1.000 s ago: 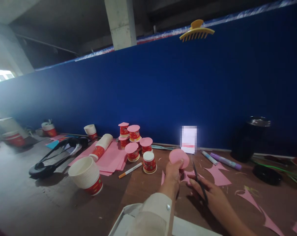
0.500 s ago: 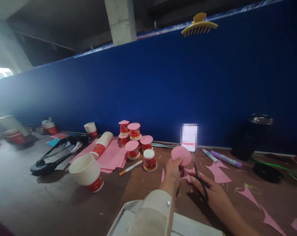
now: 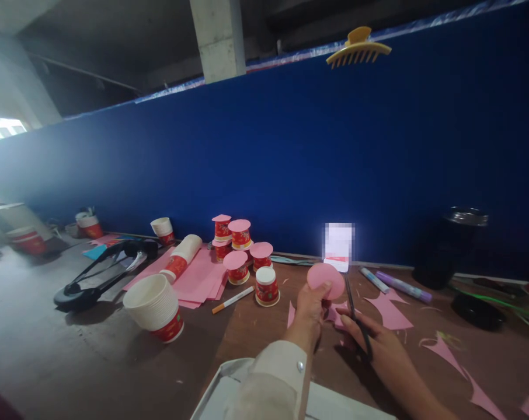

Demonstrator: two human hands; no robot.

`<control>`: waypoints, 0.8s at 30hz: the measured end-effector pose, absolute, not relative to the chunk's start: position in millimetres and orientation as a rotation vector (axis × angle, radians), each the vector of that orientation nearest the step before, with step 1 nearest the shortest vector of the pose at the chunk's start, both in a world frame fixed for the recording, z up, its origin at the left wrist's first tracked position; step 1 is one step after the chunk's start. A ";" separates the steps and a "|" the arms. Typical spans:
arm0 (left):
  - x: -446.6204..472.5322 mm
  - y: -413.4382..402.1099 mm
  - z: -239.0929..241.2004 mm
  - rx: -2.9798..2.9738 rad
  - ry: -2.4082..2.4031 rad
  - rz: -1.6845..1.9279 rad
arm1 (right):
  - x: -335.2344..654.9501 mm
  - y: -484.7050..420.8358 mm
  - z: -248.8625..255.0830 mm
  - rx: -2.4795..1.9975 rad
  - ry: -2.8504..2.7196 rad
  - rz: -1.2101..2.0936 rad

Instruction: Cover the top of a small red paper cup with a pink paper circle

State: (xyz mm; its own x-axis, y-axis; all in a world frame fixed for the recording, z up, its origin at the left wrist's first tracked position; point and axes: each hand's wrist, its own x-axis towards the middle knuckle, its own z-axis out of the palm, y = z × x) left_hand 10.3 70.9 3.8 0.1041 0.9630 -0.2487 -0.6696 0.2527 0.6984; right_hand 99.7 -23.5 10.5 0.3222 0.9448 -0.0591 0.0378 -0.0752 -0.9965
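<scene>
Between the thumb and fingers of my left hand (image 3: 310, 309) is a pink paper circle (image 3: 324, 279), held up above the table. My right hand (image 3: 376, 344) grips a pair of dark scissors (image 3: 357, 318), its blades pointing up beside the circle's right edge. Whether the blades touch the paper I cannot tell. Pink paper scraps (image 3: 387, 310) lie around my hands. To the left stands an upside-down red paper cup (image 3: 267, 287) with a white base. Behind it are several red cups topped with pink circles (image 3: 239, 226).
A tall stack of paper cups (image 3: 150, 300) leans at left, near pink sheets (image 3: 198, 280) and a black headset-like strap (image 3: 102, 280). An orange-and-white marker (image 3: 233, 300) lies mid-table. Purple (image 3: 403, 286) and blue markers, a black lid (image 3: 477, 310) and a dark bottle (image 3: 439, 251) are at right.
The paper circle has shifted slightly and turned a little in my left hand. The scissors stay close beside it. The whole view has moved very slightly.
</scene>
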 end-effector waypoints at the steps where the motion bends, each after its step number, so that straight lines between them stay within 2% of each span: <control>1: 10.6 70.6 4.1 0.475 0.757 1.277 | 99.4 -23.4 9.9 -1.424 -0.948 1.000; 8: 11.9 72.2 1.4 0.527 0.792 1.246 | 108.4 -22.8 19.0 -1.432 -0.992 1.063; 15: 14.1 77.3 -2.8 0.519 0.815 1.226 | 107.0 -26.2 28.3 -1.417 -1.046 0.966; 24: 11.9 72.6 3.1 0.565 0.826 1.201 | 108.4 -24.2 18.5 -1.401 -0.838 1.025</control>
